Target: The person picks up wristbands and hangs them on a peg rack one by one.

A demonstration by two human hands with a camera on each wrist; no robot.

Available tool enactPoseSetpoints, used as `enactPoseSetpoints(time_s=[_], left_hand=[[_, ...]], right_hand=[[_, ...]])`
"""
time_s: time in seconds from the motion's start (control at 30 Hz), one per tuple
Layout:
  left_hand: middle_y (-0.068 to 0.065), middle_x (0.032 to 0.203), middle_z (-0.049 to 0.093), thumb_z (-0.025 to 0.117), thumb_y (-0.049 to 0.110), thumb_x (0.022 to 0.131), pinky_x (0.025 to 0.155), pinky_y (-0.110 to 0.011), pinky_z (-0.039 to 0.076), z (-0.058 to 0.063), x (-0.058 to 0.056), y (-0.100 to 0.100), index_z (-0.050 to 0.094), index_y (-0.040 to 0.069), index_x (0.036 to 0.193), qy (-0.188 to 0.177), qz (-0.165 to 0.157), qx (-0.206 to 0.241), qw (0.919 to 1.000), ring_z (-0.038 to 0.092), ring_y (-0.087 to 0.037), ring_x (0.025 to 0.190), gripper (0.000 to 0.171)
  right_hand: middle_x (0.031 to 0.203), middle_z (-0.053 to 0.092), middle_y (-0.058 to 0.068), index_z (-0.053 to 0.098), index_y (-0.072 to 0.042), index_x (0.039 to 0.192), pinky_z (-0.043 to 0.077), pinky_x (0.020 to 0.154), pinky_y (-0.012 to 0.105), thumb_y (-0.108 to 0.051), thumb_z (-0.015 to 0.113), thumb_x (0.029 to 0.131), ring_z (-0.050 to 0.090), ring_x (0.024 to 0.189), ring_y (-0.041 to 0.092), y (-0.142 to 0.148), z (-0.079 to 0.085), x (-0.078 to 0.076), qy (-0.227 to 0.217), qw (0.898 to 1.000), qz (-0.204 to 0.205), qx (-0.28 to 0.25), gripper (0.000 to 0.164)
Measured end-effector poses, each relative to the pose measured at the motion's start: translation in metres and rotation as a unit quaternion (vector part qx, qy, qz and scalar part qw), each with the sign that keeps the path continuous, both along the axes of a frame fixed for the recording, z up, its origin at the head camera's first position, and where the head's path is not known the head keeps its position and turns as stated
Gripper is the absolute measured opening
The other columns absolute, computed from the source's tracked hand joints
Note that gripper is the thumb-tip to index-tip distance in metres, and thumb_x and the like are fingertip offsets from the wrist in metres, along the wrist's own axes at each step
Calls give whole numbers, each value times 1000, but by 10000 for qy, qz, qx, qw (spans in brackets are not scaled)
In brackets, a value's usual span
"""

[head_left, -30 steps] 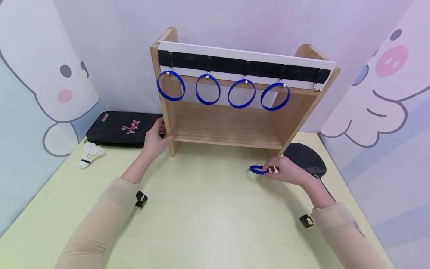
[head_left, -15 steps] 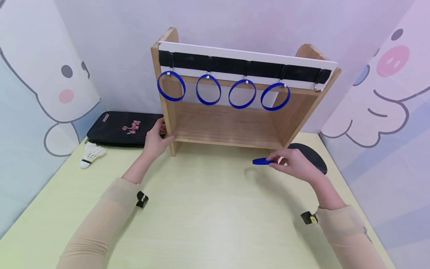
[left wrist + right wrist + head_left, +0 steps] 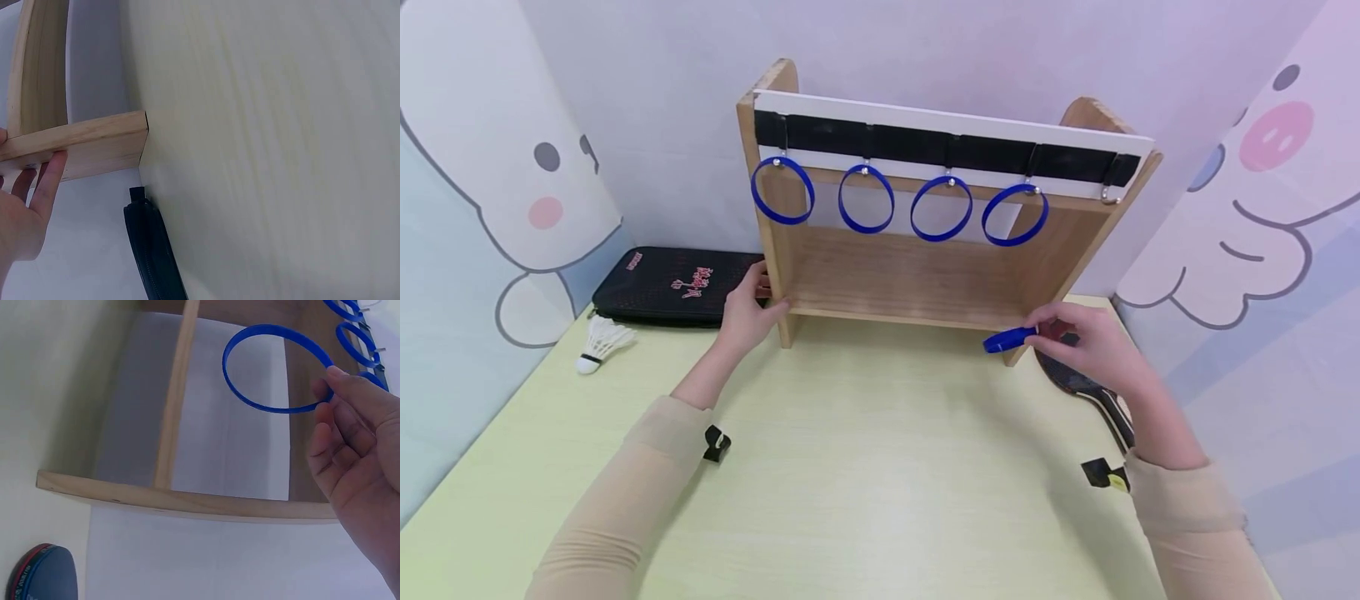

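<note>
A small wooden shelf (image 3: 910,275) stands at the back, with a white bar (image 3: 947,112) and a black strip across its top front. Several blue rings (image 3: 942,210) hang from metal hooks along that bar; the rightmost hook (image 3: 1108,197) is bare. With thumb and fingers on either side, my left hand (image 3: 751,312) grips the shelf's left side panel (image 3: 106,144). My right hand (image 3: 1093,346) pinches one more blue ring (image 3: 275,331) between thumb and fingers. That ring is held near the foot of the right side panel, seen almost edge-on in the head view.
Left of the shelf lies a black zip case (image 3: 677,287), with a white shuttlecock (image 3: 601,343) in front of it. A black table tennis bat (image 3: 1086,387) lies at the right, partly behind my right hand. Cartoon-printed walls (image 3: 1225,208) surround the table.
My right hand has raised the blue ring from low over the table and carried it right, toward the shelf's right side, tilting it. The left hand keeps its place on the side panel.
</note>
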State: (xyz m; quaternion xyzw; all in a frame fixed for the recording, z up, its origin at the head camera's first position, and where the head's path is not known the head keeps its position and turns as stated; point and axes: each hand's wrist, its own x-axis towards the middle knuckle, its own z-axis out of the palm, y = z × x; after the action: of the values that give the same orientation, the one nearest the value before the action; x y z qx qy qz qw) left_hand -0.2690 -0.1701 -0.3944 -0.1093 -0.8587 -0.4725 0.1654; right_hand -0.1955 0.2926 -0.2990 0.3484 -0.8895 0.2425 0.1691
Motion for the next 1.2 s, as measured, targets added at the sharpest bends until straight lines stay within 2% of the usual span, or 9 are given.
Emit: enactPoseSetpoints(time_s=[0.2, 0.37, 0.57, 0.73, 0.9, 1.07, 1.2], left_hand=[[-20, 116, 57, 65, 11, 86, 81, -49, 52, 1, 0, 1, 38, 7, 140, -4, 11, -5, 10000, 58, -36, 104, 61], [-20, 116, 57, 65, 12, 86, 82, -50, 52, 1, 0, 0, 38, 7, 140, -5, -1, 15, 10000, 58, -36, 104, 61], [-21, 116, 57, 65, 10, 86, 83, -52, 51, 1, 0, 0, 37, 6, 140, 4, -13, 29, 10000, 57, -36, 104, 61], [-21, 115, 57, 65, 9, 85, 82, -51, 51, 2, 1, 1, 38, 6, 140, 16, 7, -6, 10000, 58, -37, 103, 61], [-21, 115, 57, 65, 10, 86, 82, -52, 51, 1, 0, 1, 38, 6, 140, 27, -11, 11, 10000, 58, -37, 104, 61], [-21, 115, 57, 64, 10, 86, 83, -51, 51, 0, 0, 1, 37, 5, 140, 23, -29, 10, 10000, 58, -37, 104, 61], [-21, 115, 57, 65, 10, 86, 82, -51, 52, 2, 1, 1, 37, 5, 140, 19, -17, 21, 10000, 58, -37, 104, 61]], right_hand=[[88, 69, 2, 67, -5, 93, 48, 66, 7, 15, 76, 66, 58, 73, -3, 2, 21, 2, 474, 9975, 216, -473, 34], [86, 68, 3, 68, 0, 92, 46, 68, 6, 18, 75, 64, 58, 74, -5, 4, 40, 6, 734, 9947, 142, -703, 34], [89, 66, -16, 67, 5, 92, 46, 71, 6, 16, 73, 69, 59, 75, -5, 5, 64, 12, 821, 9924, 33, -920, 27], [91, 65, -20, 66, 9, 90, 46, 73, 8, 11, 70, 75, 60, 78, -3, 4, 84, 15, 1117, 9871, -5, -1148, 15], [90, 65, -22, 66, 13, 89, 45, 70, 12, 8, 69, 78, 59, 78, 0, 3, 98, 11, 1293, 9779, -367, -1603, 12], [87, 66, -21, 64, 17, 90, 45, 69, 14, 5, 68, 80, 59, 79, 2, 2, 108, 4, 1333, 9630, -768, -2215, 16], [85, 69, -16, 67, 14, 90, 45, 67, 14, 3, 67, 81, 61, 78, 4, 1, 116, -3, 1318, 9514, -966, -2609, 15]])
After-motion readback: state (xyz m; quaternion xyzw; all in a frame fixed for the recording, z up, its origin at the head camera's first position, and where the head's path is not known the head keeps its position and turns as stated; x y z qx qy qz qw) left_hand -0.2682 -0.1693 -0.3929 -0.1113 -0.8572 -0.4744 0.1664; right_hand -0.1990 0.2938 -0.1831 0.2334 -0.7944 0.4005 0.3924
